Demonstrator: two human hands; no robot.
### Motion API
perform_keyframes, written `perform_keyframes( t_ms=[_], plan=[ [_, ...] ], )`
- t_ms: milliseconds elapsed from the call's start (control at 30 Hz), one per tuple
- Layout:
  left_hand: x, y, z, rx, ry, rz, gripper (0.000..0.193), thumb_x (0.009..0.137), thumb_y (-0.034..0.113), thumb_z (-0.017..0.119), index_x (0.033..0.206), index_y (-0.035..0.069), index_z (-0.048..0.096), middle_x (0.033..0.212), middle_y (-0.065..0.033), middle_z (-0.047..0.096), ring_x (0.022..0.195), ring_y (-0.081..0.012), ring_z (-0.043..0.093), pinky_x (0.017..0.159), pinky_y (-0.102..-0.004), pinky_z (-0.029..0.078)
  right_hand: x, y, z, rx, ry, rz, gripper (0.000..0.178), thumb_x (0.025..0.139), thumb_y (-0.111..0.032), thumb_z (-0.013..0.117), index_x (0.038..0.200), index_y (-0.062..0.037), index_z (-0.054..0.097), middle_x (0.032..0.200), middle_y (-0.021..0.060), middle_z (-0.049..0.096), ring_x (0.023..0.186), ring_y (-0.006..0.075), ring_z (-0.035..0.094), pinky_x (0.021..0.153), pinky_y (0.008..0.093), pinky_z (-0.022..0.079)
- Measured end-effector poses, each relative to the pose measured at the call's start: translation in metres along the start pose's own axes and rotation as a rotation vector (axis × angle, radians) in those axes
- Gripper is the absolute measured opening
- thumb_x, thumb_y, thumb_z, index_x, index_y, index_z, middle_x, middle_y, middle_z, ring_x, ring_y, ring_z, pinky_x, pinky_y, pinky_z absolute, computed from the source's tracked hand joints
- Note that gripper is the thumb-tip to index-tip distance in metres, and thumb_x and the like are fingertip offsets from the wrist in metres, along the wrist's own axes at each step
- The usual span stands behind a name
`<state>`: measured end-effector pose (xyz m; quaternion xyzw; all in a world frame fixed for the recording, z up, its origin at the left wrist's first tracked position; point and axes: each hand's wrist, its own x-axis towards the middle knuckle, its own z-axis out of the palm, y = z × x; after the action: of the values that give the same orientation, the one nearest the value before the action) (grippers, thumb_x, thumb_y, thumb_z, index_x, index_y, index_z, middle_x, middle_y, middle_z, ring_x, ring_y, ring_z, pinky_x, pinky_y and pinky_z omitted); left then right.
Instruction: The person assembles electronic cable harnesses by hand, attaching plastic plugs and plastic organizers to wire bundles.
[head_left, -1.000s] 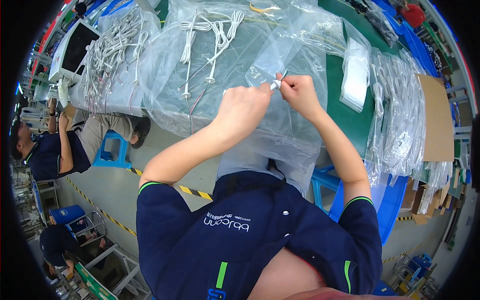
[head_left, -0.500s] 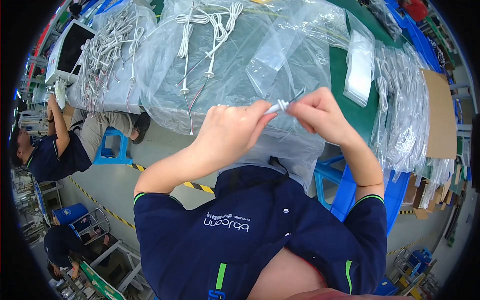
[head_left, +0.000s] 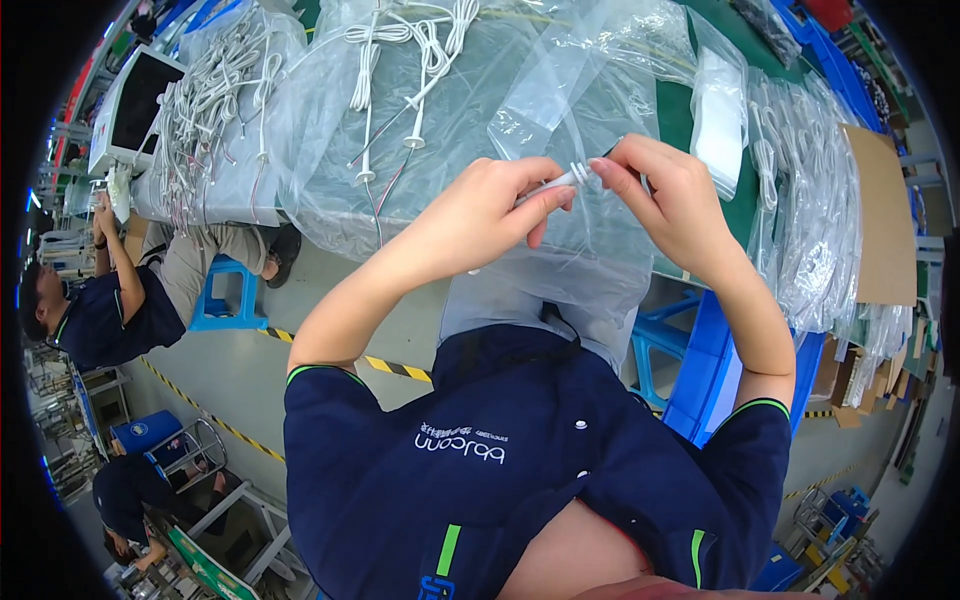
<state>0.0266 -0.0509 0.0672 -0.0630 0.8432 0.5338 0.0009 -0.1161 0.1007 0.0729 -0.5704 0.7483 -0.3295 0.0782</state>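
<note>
My left hand (head_left: 505, 205) is closed around a white cable (head_left: 545, 188), thumb and fingers wrapped near its end. A white flanged grommet (head_left: 579, 175) sticks out past the thumb toward the right. Just beside it, my right hand (head_left: 665, 190) is pinched, its thumb and index fingertips close to the grommet; a small dark bit shows there, but what they hold is too small to make out. Both hands are over the near edge of the plastic-covered table. Beyond them lie coiled white cables (head_left: 425, 60) with similar grommets and thin red and dark wires.
Clear plastic sheeting (head_left: 330, 150) covers much of the green table. A heap of white cables (head_left: 215, 100) lies left; flat white bags (head_left: 718, 130) and bagged cables (head_left: 800, 210) lie right, by cardboard (head_left: 880, 215). A blue stool (head_left: 660, 345) and blue bin (head_left: 705, 370) stand close. A co-worker (head_left: 100, 300) sits left.
Both hands have moved slightly away from my body with the cable. My right hand has shifted right and up, with its fingers turned more toward the grommet.
</note>
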Motion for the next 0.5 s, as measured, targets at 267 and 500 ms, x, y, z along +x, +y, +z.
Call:
perform_keyframes(
  t_ms=[267,500],
  plan=[
    [0.022,-0.031,0.021,-0.116,0.087,0.555,0.029,0.077,0.007,0.067,0.103,0.005,0.055,0.111,-0.0111,0.054,0.084,-0.0140,0.057,0.073,-0.0257,0.046,-0.004,-0.029,-0.034,1.105,0.185,0.190,0.031,0.092,-0.025,0.050,0.071,-0.0025,0.058,0.060,0.0016,0.053,0.055,0.0085,0.050,0.049,0.0211,0.037],
    [0.004,-0.028,0.036,-0.720,-0.318,0.233,0.044,0.075,0.007,0.070,0.114,0.002,0.050,0.097,-0.0095,0.061,0.086,-0.0117,0.059,0.075,-0.0251,0.047,-0.001,-0.033,-0.068,1.333,0.268,-0.064,0.026,0.094,-0.018,0.043,0.073,-0.0050,0.050,0.060,0.0004,0.046,0.051,0.0078,0.041,0.051,0.0209,0.036]
  ],
)
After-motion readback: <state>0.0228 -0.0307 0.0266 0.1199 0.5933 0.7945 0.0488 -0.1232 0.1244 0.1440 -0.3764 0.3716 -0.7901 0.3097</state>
